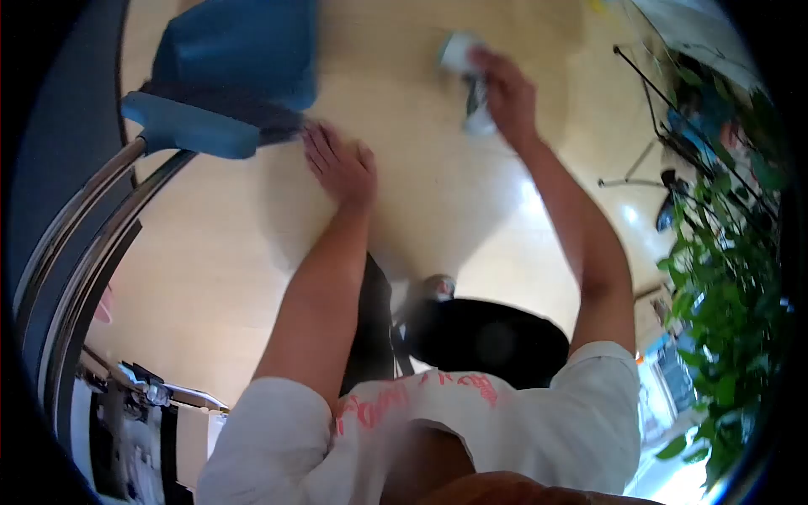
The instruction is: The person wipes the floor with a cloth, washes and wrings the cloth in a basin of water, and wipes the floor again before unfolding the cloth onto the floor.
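My right hand (510,99) is closed on a white-and-green object (459,54) over the pale floor, its fingers wrapped at the object's near side. Motion blur smears the object, and I cannot tell its kind. To the left, my left hand (343,167) holds nothing, its fingers stretched out flat. Its fingertips are right at the dark bristles of a blue broom (195,124). Behind the broom head stands a blue dustpan (244,50); two metal handles (93,202) run from these down the left side.
Leafy green plants (724,303) crowd the right edge, near a thin black metal stand (644,97). Below me are my bent knee in black (488,341) and a shoe (439,287). A dark panel (67,126) borders the left, with assorted items (143,421) at lower left.
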Demonstrator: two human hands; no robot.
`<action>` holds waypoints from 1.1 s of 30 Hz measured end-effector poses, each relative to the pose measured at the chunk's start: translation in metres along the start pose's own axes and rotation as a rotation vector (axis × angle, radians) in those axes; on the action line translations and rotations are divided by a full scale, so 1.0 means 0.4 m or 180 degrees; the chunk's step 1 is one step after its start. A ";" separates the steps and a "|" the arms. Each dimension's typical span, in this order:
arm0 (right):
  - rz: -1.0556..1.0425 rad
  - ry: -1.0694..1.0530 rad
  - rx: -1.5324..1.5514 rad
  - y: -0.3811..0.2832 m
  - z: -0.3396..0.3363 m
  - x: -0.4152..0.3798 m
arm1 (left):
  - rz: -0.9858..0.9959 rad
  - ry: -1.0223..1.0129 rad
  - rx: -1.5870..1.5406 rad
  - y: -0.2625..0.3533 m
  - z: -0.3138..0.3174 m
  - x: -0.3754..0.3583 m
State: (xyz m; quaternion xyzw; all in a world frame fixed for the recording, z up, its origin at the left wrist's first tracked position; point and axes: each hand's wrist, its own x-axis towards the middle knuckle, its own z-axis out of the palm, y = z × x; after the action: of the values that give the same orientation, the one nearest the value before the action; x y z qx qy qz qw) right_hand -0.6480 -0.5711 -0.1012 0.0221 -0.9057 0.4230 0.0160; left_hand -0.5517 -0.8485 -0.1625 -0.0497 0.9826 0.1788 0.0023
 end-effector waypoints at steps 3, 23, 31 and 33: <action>0.1613 0.0151 0.0850 -0.067 -0.190 0.094 | 0.0008 -0.0022 0.0001 0.000 0.007 -0.007; 0.1284 0.2045 -0.0696 0.435 -0.171 0.406 | -0.1612 -0.0429 -0.1975 -0.151 -0.128 -0.081; 0.0158 0.1639 -0.1121 0.299 0.062 0.690 | -0.0309 0.2408 -0.2196 -0.036 -0.654 0.174; -0.0694 0.0686 -0.0775 0.193 0.180 0.569 | -0.0208 0.2580 -0.2480 0.000 -0.725 0.218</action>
State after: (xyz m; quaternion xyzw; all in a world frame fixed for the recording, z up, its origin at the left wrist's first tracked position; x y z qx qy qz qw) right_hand -0.8803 -0.5830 -0.1957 0.0726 -0.9355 0.3059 0.1611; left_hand -0.6347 -0.9589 0.1072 -0.1420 0.7642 0.4949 -0.3884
